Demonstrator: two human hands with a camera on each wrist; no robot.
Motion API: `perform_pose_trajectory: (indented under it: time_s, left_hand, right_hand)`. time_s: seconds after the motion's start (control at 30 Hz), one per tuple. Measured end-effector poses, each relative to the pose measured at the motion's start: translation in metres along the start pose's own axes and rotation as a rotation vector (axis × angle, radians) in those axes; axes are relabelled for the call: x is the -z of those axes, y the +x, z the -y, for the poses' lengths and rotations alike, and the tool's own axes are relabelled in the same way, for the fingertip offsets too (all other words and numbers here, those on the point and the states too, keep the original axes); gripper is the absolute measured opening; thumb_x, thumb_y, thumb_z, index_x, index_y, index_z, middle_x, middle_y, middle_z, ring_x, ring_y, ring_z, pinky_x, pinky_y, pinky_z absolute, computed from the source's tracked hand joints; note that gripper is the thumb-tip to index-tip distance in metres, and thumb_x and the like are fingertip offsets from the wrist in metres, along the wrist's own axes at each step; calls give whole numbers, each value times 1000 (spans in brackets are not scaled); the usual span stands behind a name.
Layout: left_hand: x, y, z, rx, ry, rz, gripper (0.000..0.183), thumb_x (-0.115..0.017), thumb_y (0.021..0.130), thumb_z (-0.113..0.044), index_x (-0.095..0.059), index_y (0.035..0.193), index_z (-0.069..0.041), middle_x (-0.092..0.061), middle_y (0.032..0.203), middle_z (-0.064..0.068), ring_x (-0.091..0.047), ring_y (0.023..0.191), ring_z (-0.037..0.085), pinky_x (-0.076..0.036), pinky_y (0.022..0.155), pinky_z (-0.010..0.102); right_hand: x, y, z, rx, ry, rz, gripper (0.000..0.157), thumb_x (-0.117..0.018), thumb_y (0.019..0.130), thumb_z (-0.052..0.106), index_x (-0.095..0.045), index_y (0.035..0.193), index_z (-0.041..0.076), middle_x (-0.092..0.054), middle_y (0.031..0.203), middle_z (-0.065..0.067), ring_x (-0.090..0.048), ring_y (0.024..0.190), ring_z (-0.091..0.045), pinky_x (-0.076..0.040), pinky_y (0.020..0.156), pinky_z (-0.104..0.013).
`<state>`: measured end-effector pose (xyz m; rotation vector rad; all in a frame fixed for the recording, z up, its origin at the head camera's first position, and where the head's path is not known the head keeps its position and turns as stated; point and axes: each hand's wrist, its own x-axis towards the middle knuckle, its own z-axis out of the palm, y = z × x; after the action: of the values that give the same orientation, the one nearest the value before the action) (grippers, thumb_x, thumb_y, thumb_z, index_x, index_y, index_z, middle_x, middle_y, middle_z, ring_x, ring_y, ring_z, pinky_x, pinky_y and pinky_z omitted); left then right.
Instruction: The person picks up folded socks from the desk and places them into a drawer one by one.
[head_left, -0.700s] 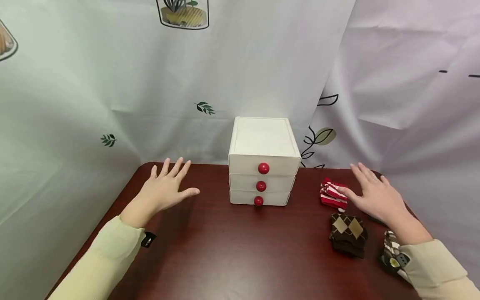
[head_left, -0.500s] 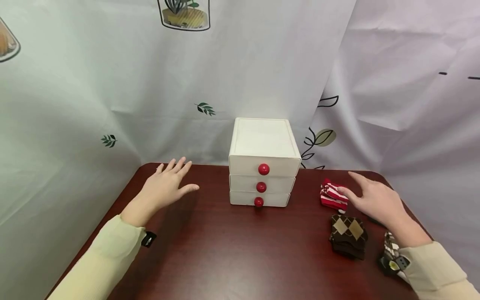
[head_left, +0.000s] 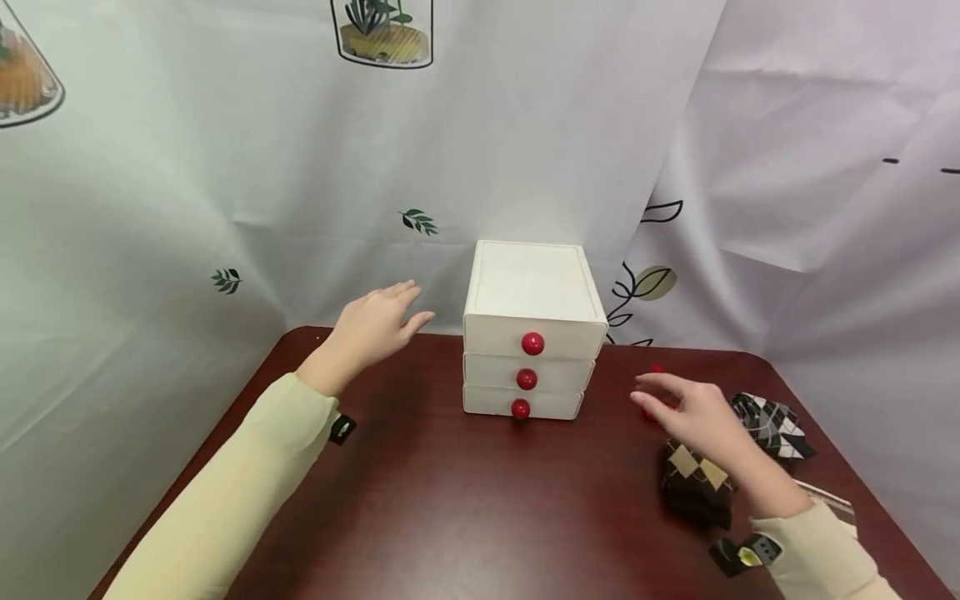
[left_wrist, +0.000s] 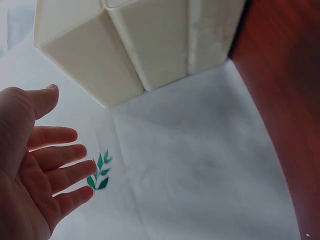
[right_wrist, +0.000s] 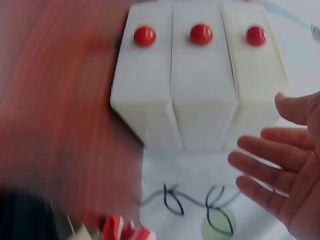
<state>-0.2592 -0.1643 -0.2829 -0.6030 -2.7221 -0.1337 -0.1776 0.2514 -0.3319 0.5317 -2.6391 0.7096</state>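
A white chest with three drawers (head_left: 532, 283) stands at the back of the table, each drawer bearing a round red knob (head_left: 532, 343). To its left hovers my left hand (head_left: 372, 325), fingers loosely extended, touching nothing. On the other side my right hand (head_left: 697, 417) is in the air with relaxed fingers and holds nothing. It partly covers a red-and-white striped folded cloth item (right_wrist: 125, 229), seen at the bottom of the right wrist view. Near my right wrist lies a folded brown argyle item (head_left: 696, 492), perhaps socks.
A grey-and-white argyle folded item (head_left: 772, 427) lies at the table's right side. In front of it is a striped item (head_left: 828, 504), half covered by my sleeve. A pale printed curtain (head_left: 555, 125) hangs behind the dark red table (head_left: 465, 517).
My left hand has risen and moved right towards the chest. My right hand has shifted left, uncovering the grey argyle item and covering most of the red striped one.
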Motion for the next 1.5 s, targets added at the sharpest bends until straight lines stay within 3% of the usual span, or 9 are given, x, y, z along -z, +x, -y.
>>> perform_pose_trajectory:
  time_s: [0.1,0.17,0.37,0.63,0.8,0.97,1.07,1.23,1.5]
  left_hand:
    - [4,17,-8,-9,0,27,59,-48,94,-45,-47,135,-2,-41,141,16,-44,125,33,-36,99,47]
    - [5,27,-13,-7,1,46,60,-47,95,-45,-45,137,-3,-39,143,15,-41,128,31,-34,101,45]
    - [5,53,-29,-1,-34,102,58,-45,96,-45,-43,139,-6,-36,145,13,-34,133,25,-32,103,44]
    - [-1,71,-39,-27,-120,118,56,-44,95,-46,-47,137,-8,-42,141,11,-37,131,23,-35,101,44]
    - [-5,75,-43,-50,-121,102,49,-45,95,-44,-56,127,-9,-49,135,11,-47,123,26,-42,93,45]
    - [-6,76,-45,-80,-133,93,35,-44,96,-41,-59,85,-12,-53,131,11,-59,104,28,-48,71,41]
    - [-7,77,-44,-85,-143,88,36,-44,96,-41,-53,75,-14,-53,132,10,-60,98,27,-46,65,38]
    - [-8,77,-42,-87,-148,80,35,-45,96,-41,-52,75,-14,-59,122,8,-61,87,24,-46,64,38]
    - [-9,79,-41,-99,-106,108,36,-42,96,-42,-59,83,-14,-50,135,11,-53,115,31,-47,84,45]
  right_hand:
    - [-11,2,11,6,96,56,21,-67,86,25,-71,104,13,-69,97,0,-64,85,-18,-50,65,-27]
    - [-18,3,18,12,143,83,21,-68,86,26,-71,103,15,-69,98,3,-62,95,-17,-50,73,-29]
    - [-38,7,38,-59,331,206,24,-67,86,29,-70,106,16,-69,97,5,-62,94,-13,-49,80,-34]
    - [-64,23,61,-125,951,390,36,-54,95,17,-56,117,-11,-62,106,-30,-66,90,-32,-52,78,-42]
    - [-74,34,70,-284,1316,423,35,-51,97,19,-56,120,-7,-63,111,-23,-64,96,-32,-49,84,-42]
    - [-80,46,72,-440,1605,393,34,-44,100,21,-54,119,-5,-65,108,-16,-64,96,-27,-47,88,-38]
    - [-83,54,71,-500,1694,374,37,-42,100,24,-47,121,-6,-65,108,-15,-63,98,-26,-45,91,-38]
    - [-86,64,70,-604,1784,377,37,-43,99,30,-47,119,-2,-62,113,-17,-59,105,-27,-43,95,-36]
    - [-90,75,74,-669,1899,369,36,-47,98,32,-54,114,1,-63,111,-18,-58,109,-29,-41,96,-36]
